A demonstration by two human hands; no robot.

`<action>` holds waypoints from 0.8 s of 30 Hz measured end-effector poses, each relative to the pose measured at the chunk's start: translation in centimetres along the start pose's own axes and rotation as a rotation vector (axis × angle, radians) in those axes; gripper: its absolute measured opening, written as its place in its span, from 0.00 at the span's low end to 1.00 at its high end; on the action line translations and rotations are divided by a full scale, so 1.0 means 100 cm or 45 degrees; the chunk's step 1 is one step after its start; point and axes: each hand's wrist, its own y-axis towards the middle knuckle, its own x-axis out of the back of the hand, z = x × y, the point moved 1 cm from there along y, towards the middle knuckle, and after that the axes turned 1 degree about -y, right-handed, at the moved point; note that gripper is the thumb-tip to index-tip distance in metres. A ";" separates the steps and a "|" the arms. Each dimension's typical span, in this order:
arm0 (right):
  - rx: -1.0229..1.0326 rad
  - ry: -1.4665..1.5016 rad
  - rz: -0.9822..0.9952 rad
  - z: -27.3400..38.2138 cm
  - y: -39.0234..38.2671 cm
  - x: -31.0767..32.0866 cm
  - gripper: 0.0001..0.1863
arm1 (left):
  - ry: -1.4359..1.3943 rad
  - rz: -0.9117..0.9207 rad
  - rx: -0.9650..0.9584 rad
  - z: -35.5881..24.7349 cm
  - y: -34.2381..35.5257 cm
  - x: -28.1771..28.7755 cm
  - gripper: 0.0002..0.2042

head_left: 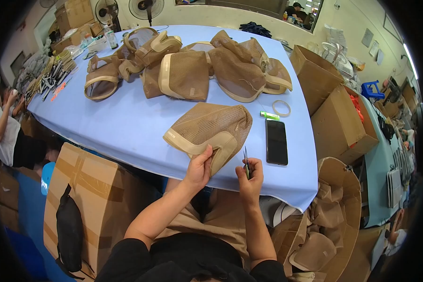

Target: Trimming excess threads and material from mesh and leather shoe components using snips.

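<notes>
My left hand (199,169) grips a brown mesh pouch (209,124) by its beige trimmed edge, near the table's front side. The pouch is tilted, its closed end toward the upper right. Just to the right, my right hand (252,181) is closed around a small pair of thread snips (246,160), blades pointing up. The blades sit beside the pouch, apart from it. Farther back lies a heap of similar brown mesh pouches (185,75) with beige rims.
A blue cloth covers the table (117,127). On its right lie a black phone (276,142), a green-white packet (270,115) and a tape roll (281,108). Cardboard boxes (80,197) flank me; an open carton (350,197) at right holds brown mesh pieces. A person (7,127) sits at far left.
</notes>
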 end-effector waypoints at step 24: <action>-0.019 0.130 -0.036 0.001 0.025 -0.013 0.06 | 0.116 0.015 0.013 0.000 -0.007 -0.011 0.19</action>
